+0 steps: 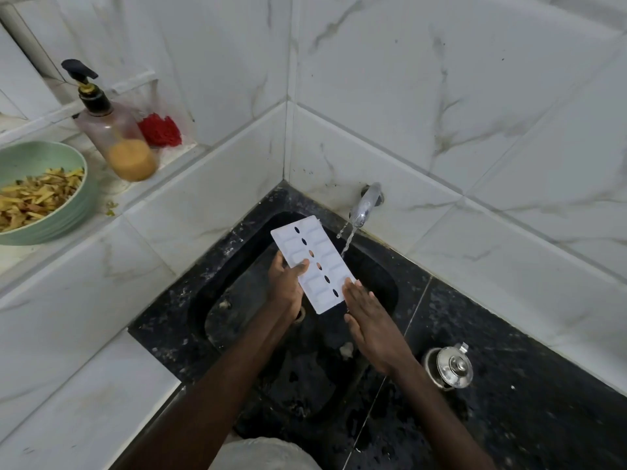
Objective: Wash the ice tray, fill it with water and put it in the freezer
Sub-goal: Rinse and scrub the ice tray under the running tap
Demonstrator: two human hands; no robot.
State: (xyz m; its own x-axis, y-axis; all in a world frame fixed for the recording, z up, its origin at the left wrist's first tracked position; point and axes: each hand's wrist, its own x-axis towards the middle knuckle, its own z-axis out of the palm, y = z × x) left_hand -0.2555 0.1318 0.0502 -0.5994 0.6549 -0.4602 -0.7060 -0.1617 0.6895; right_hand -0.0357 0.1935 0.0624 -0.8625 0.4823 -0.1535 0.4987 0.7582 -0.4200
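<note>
your left hand (pixel 285 285) gripped the ice tray (pixel 327 259), right hand (pixel 369 329) flat against its edge; washing seemed underway; next it needed moving under the running tap (pixel 364 202).

home kitchen: black stone sink (pixel 380 283), wall tap (pixel 364 205), marble tiles (pixel 475 96)

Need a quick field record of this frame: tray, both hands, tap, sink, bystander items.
ice tray: white, tilted, held over the sink
left hand: grips the tray's left edge
right hand: fingers straight, touching tray's lower right edge
tap: running, stream falls beside tray's right edge
sink: black
ledge: green bowl, soap bottle, red clump
counter: steel pot with lid
</note>
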